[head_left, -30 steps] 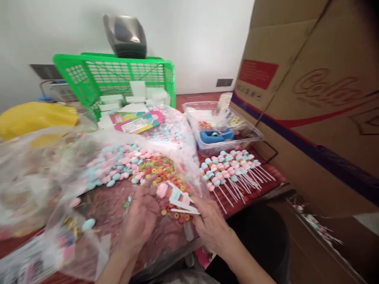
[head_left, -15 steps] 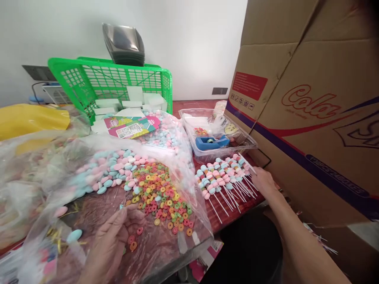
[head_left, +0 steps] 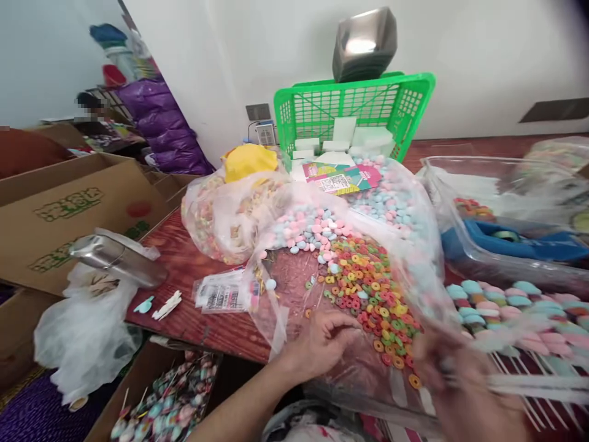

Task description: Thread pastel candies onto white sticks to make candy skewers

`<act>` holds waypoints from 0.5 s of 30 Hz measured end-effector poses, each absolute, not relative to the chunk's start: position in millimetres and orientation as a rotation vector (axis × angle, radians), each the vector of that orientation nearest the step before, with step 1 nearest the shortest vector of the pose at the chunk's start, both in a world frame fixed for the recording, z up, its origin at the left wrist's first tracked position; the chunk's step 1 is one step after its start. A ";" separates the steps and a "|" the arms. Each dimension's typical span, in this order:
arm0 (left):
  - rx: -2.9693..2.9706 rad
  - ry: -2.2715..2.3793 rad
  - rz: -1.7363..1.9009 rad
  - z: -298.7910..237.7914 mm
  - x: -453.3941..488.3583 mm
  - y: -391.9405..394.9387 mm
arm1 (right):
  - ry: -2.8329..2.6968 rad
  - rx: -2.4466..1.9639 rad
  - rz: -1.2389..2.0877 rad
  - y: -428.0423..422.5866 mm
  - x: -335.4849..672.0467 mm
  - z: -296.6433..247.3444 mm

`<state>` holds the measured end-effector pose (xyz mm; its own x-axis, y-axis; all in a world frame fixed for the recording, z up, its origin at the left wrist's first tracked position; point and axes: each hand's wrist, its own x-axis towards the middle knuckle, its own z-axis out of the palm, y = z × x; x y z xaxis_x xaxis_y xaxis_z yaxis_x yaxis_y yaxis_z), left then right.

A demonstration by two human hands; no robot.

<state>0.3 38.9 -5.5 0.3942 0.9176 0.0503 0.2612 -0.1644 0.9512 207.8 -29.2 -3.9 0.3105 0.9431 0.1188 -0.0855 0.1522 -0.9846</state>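
My left hand is low over the clear plastic sheet, its fingers curled in and the fingertips close together; whatever they may hold is hidden. Just beyond it lies a heap of coloured ring candies, with pink and blue oval candies piled behind. My right hand is smeared by motion at the right edge of the sheet. A blurred white stick runs out from its closed fingers to the right. Beside it, finished candy skewers lie in a row, their white sticks pointing toward me.
A green basket with white boxes stands at the back. To the right is a clear tray holding a blue tape dispenser. A steel flask and a carton of candy skewers are at left. Another person sits far back.
The view has swung left. My right hand has moved from the far end of the skewer row back toward the ring candies, bringing the white stick along. My left hand stays near the rings.
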 end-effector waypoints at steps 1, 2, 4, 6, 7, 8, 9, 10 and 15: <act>1.776 1.098 0.822 -3.4 -8.5 49.3 | -0.914 -1.126 1.001 -21.8 186.1 -11.2; 1.882 1.176 0.830 -1.0 -19.5 63.6 | -0.911 -1.109 1.039 -15.2 167.7 -18.9; 2.096 1.444 0.794 2.4 -43.6 100.5 | -1.035 -1.186 1.088 -5.7 142.8 -34.4; 2.224 1.656 0.656 1.9 -63.2 139.2 | -1.204 -1.258 1.053 -1.8 132.9 -47.3; 2.231 1.678 0.625 0.2 -69.7 155.9 | -1.269 -1.284 1.026 -1.4 132.2 -51.8; 2.243 1.688 0.596 -2.3 -74.0 169.6 | -1.315 -1.305 1.002 -1.7 133.3 -54.8; 2.248 1.686 0.578 -5.3 -76.3 180.0 | -1.349 -1.324 0.986 -2.4 135.5 -56.2; 2.253 1.684 0.567 -8.3 -77.2 187.1 | -1.379 -1.341 0.981 -3.4 138.2 -56.3; 2.248 1.686 0.542 -14.4 -77.7 190.4 | -1.449 -1.346 1.036 -8.0 147.3 -50.9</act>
<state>-77.7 190.4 -14.4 0.2487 0.9599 0.1294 0.8554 -0.2803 0.4356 147.3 -8.0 -50.9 -0.0277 0.9978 0.0599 0.2658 0.0651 -0.9618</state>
